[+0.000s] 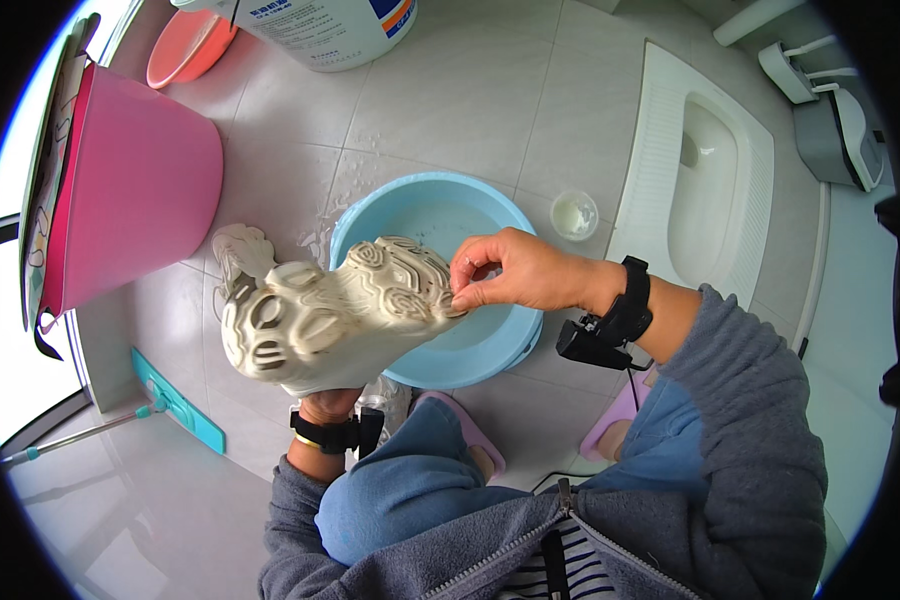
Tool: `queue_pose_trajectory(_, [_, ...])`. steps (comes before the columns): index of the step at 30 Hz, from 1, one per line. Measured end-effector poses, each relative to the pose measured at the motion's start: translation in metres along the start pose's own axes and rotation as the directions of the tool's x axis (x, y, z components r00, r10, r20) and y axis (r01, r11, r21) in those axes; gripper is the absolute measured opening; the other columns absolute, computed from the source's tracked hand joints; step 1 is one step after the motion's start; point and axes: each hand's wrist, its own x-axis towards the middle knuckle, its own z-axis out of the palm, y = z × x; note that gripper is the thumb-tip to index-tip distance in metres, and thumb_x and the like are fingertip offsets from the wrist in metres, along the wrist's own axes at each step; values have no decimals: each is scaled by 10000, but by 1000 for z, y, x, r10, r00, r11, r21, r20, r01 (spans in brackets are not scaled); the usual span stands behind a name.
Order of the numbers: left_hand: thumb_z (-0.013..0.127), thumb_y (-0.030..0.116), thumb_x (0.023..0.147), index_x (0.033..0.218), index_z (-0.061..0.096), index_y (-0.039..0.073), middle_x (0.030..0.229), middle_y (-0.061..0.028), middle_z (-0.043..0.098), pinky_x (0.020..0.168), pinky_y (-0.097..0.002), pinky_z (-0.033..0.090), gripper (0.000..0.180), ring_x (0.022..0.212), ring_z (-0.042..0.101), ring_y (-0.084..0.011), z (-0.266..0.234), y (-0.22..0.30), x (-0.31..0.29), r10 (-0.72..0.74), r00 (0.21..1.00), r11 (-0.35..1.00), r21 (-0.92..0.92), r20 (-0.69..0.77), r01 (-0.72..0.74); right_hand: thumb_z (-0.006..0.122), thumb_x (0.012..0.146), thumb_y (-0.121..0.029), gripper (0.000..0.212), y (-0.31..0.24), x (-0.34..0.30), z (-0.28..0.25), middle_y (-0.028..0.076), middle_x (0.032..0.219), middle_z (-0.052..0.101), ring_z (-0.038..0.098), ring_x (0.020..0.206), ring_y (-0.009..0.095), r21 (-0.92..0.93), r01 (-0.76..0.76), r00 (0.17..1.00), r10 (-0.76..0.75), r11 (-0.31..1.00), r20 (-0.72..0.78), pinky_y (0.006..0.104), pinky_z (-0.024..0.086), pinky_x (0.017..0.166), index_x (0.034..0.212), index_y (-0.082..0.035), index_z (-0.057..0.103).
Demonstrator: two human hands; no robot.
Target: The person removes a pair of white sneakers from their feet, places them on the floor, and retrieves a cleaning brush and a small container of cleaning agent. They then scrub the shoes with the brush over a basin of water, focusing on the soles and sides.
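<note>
A cream sneaker (335, 320) is held sole up over the left part of a light blue basin (435, 378) with water in it. Its thick, grooved sole has dark marks. My left hand (330, 403) grips the sneaker from below; its fingers are mostly hidden behind it. At the other end of the sole, my right hand (515, 268) has thumb and fingertips drawn together in a pinch against the edge. Whatever is between those fingertips is too small to make out. Another pale shoe (242, 250) sits on the floor beyond the held one.
A small clear cup (574, 215) stands right of the basin, before a squat toilet (660, 190). Left are a large pink tub (145, 185) and a teal flat mop (178, 400). An orange bowl (190, 48) and white bucket (325, 35) are farther back. Water drops wet the tiles.
</note>
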Motion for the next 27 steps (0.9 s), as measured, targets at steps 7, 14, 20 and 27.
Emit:
queue_pose_trajectory(7, [502, 457, 960, 1431, 452, 148, 1459, -66, 460, 1156, -457, 262, 565, 1349, 406, -260, -34, -1, -14, 187, 979, 192, 980, -82, 45, 630, 950, -208, 203, -8, 1, -8, 34, 1032, 673, 599, 983, 121, 476, -232, 973, 211, 848, 98, 286, 466, 930, 1055, -40, 676])
queue_pose_trajectory(14, [519, 524, 930, 1434, 438, 147, 1470, -63, 438, 1165, -489, 210, 635, 1371, 361, -287, -49, 0, -18, 219, 966, 339, 939, -138, 57, 614, 948, -275, 226, 17, 8, -12, 17, 975, 666, 589, 917, 106, 619, -259, 965, 226, 742, 133, 276, 470, 885, 1008, -69, 686])
queue_pose_trajectory(20, [508, 497, 942, 1386, 466, 99, 1400, -103, 499, 1127, -477, 305, 597, 1301, 445, -305, -62, -7, -17, 286, 947, 546, 837, -148, -34, 661, 842, -210, 184, 74, 45, -21, 94, 847, 678, 649, 838, 199, -216, -311, 932, 253, 925, -259, 352, 525, 754, 821, -29, 685])
queue_pose_trajectory(27, [451, 452, 981, 1404, 434, 94, 1410, -113, 488, 1131, -473, 300, 554, 1290, 451, -302, -32, -5, -13, 172, 984, 978, -127, 40, -165, 616, 784, -20, 157, 151, 79, -15, 175, 966, 685, 678, 910, 330, -850, -364, 897, -104, 381, -431, 435, 553, 798, 910, -31, 709])
